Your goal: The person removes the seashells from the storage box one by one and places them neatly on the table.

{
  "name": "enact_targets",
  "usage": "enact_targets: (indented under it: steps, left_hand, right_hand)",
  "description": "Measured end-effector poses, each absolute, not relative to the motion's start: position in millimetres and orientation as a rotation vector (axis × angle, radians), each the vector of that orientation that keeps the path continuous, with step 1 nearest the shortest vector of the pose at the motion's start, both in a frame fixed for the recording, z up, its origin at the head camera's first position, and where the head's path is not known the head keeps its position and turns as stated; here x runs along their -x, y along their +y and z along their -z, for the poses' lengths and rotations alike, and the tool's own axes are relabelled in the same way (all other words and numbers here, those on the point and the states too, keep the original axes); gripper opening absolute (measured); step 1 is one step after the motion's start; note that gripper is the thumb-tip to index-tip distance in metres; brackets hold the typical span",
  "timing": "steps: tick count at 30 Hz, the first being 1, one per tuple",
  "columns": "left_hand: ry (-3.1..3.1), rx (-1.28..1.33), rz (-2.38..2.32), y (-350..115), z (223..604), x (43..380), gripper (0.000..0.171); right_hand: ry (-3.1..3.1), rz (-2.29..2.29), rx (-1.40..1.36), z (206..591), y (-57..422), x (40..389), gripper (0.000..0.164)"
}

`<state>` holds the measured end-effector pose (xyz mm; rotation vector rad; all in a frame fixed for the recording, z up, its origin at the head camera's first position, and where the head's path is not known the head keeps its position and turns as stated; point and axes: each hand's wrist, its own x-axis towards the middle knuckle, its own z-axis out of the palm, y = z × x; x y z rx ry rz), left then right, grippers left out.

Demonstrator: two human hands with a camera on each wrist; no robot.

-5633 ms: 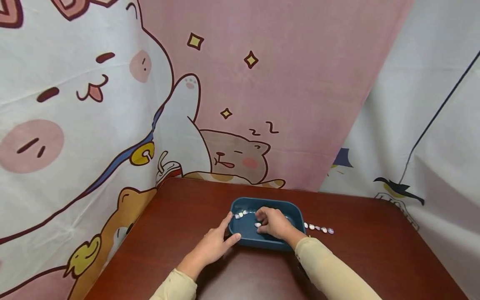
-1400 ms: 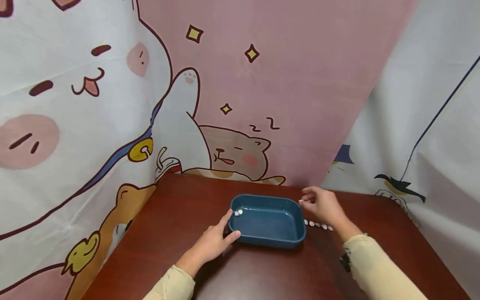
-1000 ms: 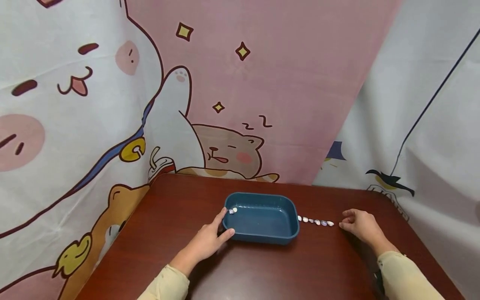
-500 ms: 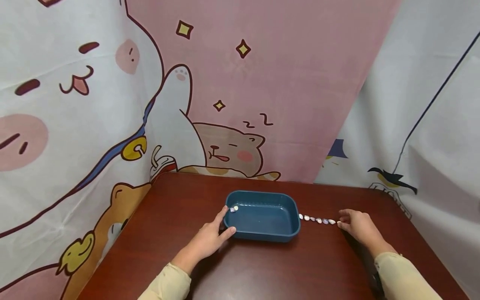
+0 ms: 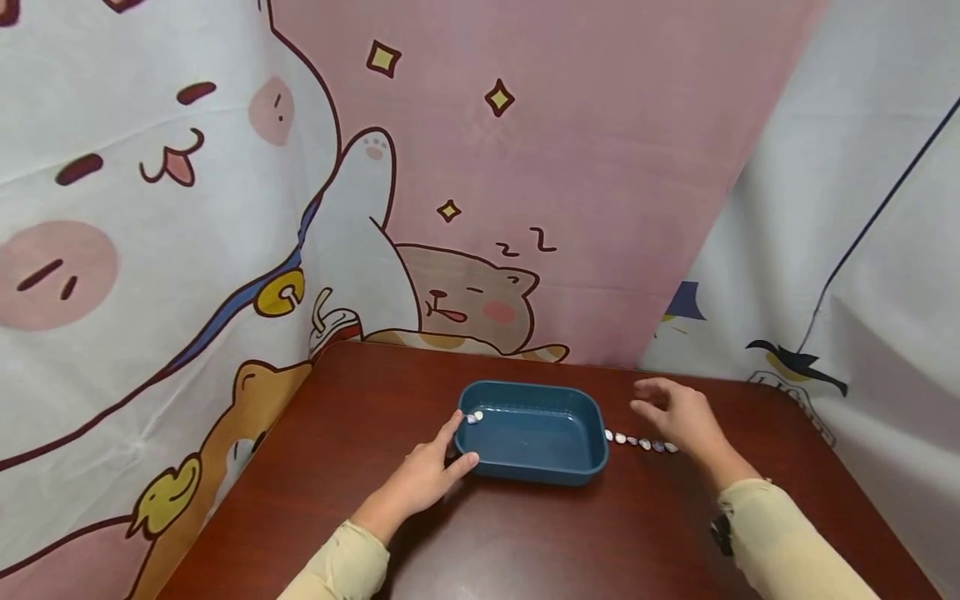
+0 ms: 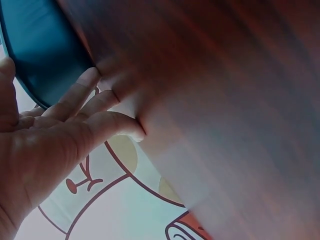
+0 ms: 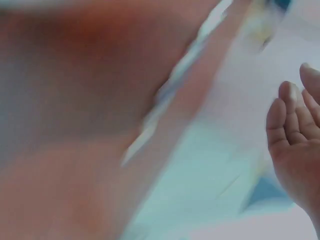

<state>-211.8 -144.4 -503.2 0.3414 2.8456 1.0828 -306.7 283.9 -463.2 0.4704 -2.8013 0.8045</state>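
A dark blue rectangular plastic basin (image 5: 536, 479) stands on the table. Two small white and purplish shell-like pieces (image 5: 478, 415) lie inside at its left end. My left hand (image 5: 422, 475) rests at that end, thumb and forefinger spread along the rim; the left wrist view shows its other fingers loosely extended below the basin wall. To the right of the basin, several similar pieces form a row (image 5: 645, 445) on the table. Above the row my right hand (image 5: 678, 414) hangs with loose, parted fingers, nothing between them. In the right wrist view the row is blurred.
The reddish-brown wooden table (image 5: 525, 533) reaches back to a cartoon-printed cloth (image 5: 585, 167), which hangs along its rear and both sides. The basin stands toward the middle of the table.
Earlier, more pieces lay in the basin, with my right hand reaching inside. That hand then set a piece at the row's right end, released it and rose leftward. My left hand stays at the basin.
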Motion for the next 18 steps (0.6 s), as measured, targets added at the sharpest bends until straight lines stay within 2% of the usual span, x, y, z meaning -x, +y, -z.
enact_targets:
  steps: [3, 6, 9, 13, 18]
  left_hand:
    - [2.834, -0.338, -1.083, -146.0, 500.9, 211.6, 0.085]
    - [2.817, -0.346, -1.09, -145.8, 499.1, 212.5, 0.086]
    - [2.801, -0.365, -1.1, -146.4, 501.6, 214.1, 0.086]
    - [2.79, -0.406, -1.109, -145.3, 505.7, 215.9, 0.086]
    - [2.808, -0.42, -1.116, -150.2, 504.7, 217.0, 0.085]
  right_hand:
    - [-2.84, -0.892, -0.729, 455.2, 206.9, 312.1, 0.031]
    - [-2.934, -0.93, -0.971, 461.1, 136.8, 317.2, 0.034]
    - [-3.008, -0.881, -1.054, 475.0, 82.5, 323.9, 0.035]
    - [-3.014, -0.788, -0.99, 493.0, 45.0, 329.7, 0.028]
    - [-2.961, -0.769, -0.888, 504.5, 27.7, 334.5, 0.016]
